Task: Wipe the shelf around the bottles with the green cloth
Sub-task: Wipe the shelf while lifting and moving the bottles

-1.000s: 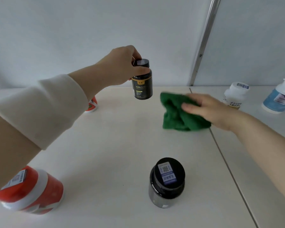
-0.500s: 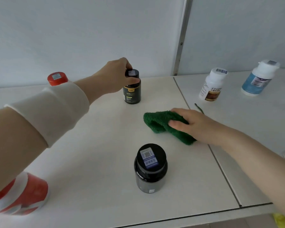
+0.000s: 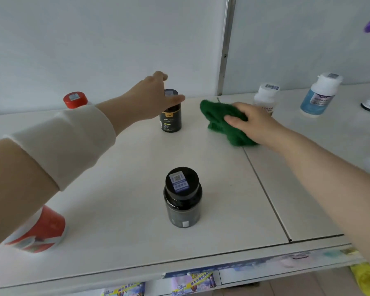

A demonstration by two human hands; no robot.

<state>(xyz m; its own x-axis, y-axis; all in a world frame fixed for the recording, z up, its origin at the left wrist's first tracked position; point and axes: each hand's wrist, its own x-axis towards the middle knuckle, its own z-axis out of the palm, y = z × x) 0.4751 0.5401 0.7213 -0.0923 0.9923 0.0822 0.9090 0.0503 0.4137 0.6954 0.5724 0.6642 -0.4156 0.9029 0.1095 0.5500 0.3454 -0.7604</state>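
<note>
Shelf (image 3: 120, 189), off-white & flat, is running back to a pale grey wall (image 3: 94, 39) at 12 o'clock. A metal upright (image 3: 226, 50) is rising at the rear, and a thin seam (image 3: 265, 193) is running from its foot toward 5 o'clock, splitting the shelf into two panels.

Taking the big black jar (image 3: 183, 201) as clock centre:
- small black bottle (image 3: 171, 120) is standing upright at 12
- red-capped bottle (image 3: 75, 100) is standing at 10, near the wall
- red tub (image 3: 43, 229) is sitting at 8, partly under the left forearm
- green cloth (image 3: 218, 118) is lying at 1, across the seam's far end
- white bottle (image 3: 265, 97) is standing just beyond the cloth, w/ the blue-label bottle (image 3: 317, 97) further toward 2

Left hand (image 3: 145, 97) is hovering at the small black bottle. Its fingers (image 3: 158, 75) are sitting raised above the cap, loose, w/ the thumb lying straight across the neck & nothing curling round it.

Right hand (image 3: 256, 122) is bearing down on the green cloth, fingers curling over the bunched fabric & thumb digging in on the near side. The cloth is touching the shelf.

Front edge (image 3: 179, 261) is crossing at 6, a little nearer than the jar. Bare shelf is lying btwn jar, small black bottle & cloth, and at 4 on the right panel.
</note>
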